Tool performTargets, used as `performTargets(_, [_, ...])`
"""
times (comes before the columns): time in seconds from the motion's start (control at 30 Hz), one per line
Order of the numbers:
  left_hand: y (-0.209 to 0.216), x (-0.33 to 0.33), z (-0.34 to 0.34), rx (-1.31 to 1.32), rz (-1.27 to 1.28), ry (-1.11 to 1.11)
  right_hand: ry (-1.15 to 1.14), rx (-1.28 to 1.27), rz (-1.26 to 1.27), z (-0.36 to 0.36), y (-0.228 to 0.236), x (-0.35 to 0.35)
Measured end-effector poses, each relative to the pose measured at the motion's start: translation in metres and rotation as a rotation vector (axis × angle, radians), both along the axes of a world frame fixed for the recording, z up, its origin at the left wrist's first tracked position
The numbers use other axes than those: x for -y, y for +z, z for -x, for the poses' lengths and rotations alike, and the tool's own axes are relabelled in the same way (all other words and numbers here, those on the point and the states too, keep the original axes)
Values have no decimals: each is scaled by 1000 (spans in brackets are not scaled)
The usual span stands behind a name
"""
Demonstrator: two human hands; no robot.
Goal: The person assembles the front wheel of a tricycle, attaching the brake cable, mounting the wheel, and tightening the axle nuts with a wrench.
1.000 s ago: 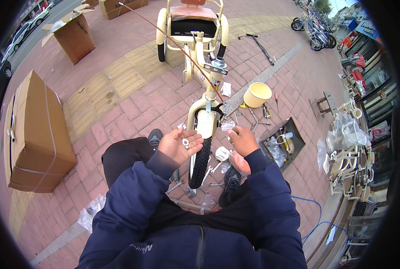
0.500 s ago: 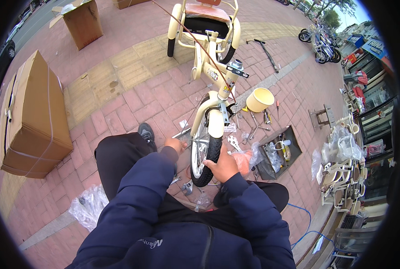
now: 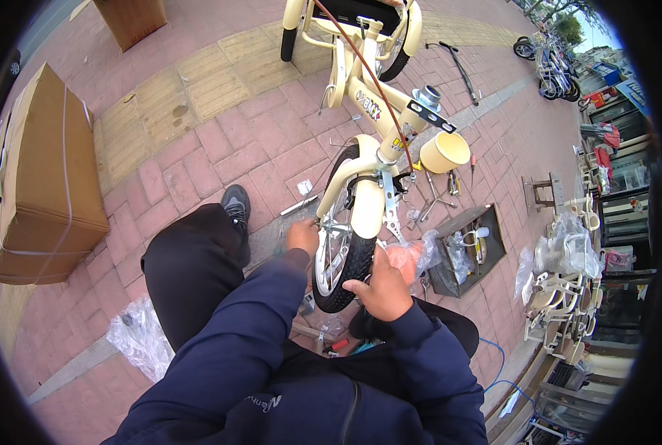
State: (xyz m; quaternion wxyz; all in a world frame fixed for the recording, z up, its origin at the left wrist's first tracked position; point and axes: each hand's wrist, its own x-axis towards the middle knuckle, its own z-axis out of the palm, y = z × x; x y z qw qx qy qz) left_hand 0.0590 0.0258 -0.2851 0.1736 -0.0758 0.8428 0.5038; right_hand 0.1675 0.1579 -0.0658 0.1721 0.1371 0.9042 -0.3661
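A cream tricycle (image 3: 375, 111) stands in front of me, its front wheel (image 3: 353, 271) between my hands. Beside the hub, on the wheel's left side, my left hand (image 3: 302, 237) is closed with its fingers curled at the axle end. What those fingers pinch is too small to make out. Gripping the black tyre from the right is my right hand (image 3: 386, 291), its thumb against the tread and the other fingers along the far side. Above the wheel are a cream fork and mudguard (image 3: 368, 208). A reddish-brown cable (image 3: 371, 81) crosses over the frame.
To the right lie a grey metal toolbox (image 3: 468, 252), a yellow bucket (image 3: 445, 152) and several hand tools. A black pump (image 3: 460, 74) lies farther off. Large cardboard boxes (image 3: 56, 185) stand at left. Clear plastic wrap (image 3: 142, 337) lies by my left leg.
My view has shifted, so the tricycle appears closer and slightly to the right. Both hands stay at the front wheel, the left at the axle and the right on the tyre.
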Motion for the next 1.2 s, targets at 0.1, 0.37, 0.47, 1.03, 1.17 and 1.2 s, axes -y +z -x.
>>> performTargets(0.1, [10, 2, 0, -86, 77, -125, 4, -39, 45, 4, -1, -3])
performTargets(0.37, [8, 18, 6, -7, -116, -152, 7, -51, 97, 4, -4, -4])
performTargets(0.47, [-5, 21, 15, 23, -206, -176, 10, -53, 111, 1, -2, -4])
performTargets(1.03, [-25, 19, 12, 177, -488, 5, 98, -124, 37, -1, -8, -7])
performTargets(1.17, [-17, 19, 13, 363, -586, 99, 66, -52, 44, 0, -5, -6])
performTargets(1.2, [-15, 19, 14, 420, -634, 122, 66, -59, 45, 0, -5, -6])
